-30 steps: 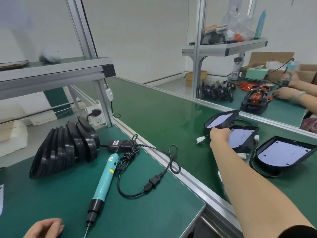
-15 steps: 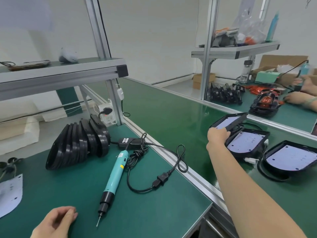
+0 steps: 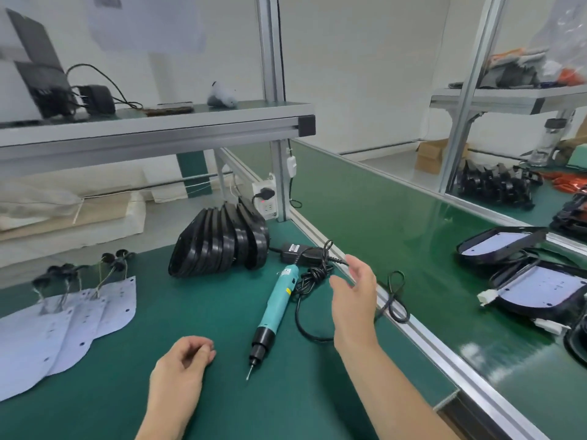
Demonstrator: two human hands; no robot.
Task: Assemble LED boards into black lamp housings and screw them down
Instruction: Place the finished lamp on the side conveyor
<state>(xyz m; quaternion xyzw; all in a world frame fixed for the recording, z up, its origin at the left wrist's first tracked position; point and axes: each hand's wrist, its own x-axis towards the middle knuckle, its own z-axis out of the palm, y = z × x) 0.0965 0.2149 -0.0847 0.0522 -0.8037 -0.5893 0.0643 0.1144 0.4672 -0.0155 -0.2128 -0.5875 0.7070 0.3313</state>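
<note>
Two hands showed above the green bench. The left hand rested on it, fingers loosely curled, nothing seen in them. The right hand hung spread and empty over the black cord. The stack of black housings stood behind the screwdriver. White LED boards ran off the left edge. On the belt, one fitted housing was cut off at the right.

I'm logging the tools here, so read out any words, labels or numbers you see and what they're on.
Nothing can be read.
White label on the teal electric screwdriver: too blurred.
White label on the black power adapter: too small.
Print on the pale wall sheets: blurred.
</note>
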